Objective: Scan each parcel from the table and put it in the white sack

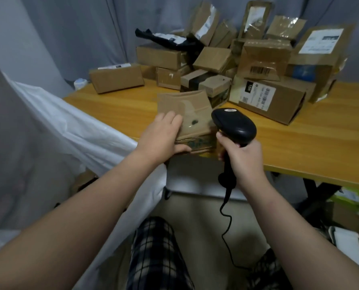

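Gripping small parcel [192, 114] top-and-bottom with left hand [164, 132], clutching scanner [235, 124] in right hand [245, 160] — risks scanning a label-less face, or dropping parcel off worktop [300, 147] edge.

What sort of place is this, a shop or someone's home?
Probably a small parcel-sorting spot, perhaps makeshift: a heap of cardboard parcels on a wooden table, a handheld scanner, and a white sack alongside.

makeshift parcel-sorting room, heaped parcels [247, 59], grey curtain [80, 28] backdrop
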Motion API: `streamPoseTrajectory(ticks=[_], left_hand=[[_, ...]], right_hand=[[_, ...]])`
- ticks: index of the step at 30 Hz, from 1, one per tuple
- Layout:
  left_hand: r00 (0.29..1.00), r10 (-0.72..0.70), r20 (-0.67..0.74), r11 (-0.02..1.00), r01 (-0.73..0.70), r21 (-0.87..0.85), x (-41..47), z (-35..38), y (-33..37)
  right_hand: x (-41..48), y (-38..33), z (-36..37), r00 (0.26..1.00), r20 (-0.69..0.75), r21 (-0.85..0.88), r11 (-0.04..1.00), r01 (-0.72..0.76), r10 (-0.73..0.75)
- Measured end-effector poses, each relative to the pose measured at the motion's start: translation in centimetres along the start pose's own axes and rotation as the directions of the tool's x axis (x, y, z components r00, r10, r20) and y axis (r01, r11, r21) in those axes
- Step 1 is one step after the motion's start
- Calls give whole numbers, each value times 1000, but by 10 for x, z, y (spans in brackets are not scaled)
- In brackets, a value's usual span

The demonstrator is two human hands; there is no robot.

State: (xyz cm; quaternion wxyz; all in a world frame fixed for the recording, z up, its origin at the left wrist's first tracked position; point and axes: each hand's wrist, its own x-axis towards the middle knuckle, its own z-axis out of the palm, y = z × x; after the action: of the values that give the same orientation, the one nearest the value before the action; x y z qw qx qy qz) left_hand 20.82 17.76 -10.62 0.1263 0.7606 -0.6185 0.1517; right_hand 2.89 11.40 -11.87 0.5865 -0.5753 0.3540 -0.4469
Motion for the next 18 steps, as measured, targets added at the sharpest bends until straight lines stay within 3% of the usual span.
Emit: streamPoseTrajectory(ticks=[4,8,10,12,14,15,16,17,18], left_hand=[[992,34,120,979,-57,196,-8,13,25],[996,44,75,908,-71,413,-9,18,32],[995,66,71,911,-89,402,-8,15,33],[998,62,21,975,-65,212,-8,4,33],[991,-69,-117,970,40,-238,-7,-13,35],[975,-182,-125,855,95,-510,-6,-22,38],[958,-276,-76,678,138,-722,-6,-29,42],[944,-331,7,524,190,-830,-4,-32,45],[935,-348,74,446,234,-864,-4,-32,47]], right_hand=[[-17,-3,-15,999,-40,-4,1000,-13,13],[-29,-5,-33,995,-89,10,999,-32,33],[-35,-7,-42,995,-92,14,1000,-23,24],[-38,-11,-52,995,-100,-7,1000,3,-4],[-38,-14,-62,992,-120,-39,998,44,-48],[-38,-16,-65,989,-130,-57,996,66,-73],[-37,-17,-67,986,-135,-75,994,85,-94],[-37,-17,-68,985,-132,-91,991,99,-111],[-37,-18,-68,985,-123,-103,989,109,-121]])
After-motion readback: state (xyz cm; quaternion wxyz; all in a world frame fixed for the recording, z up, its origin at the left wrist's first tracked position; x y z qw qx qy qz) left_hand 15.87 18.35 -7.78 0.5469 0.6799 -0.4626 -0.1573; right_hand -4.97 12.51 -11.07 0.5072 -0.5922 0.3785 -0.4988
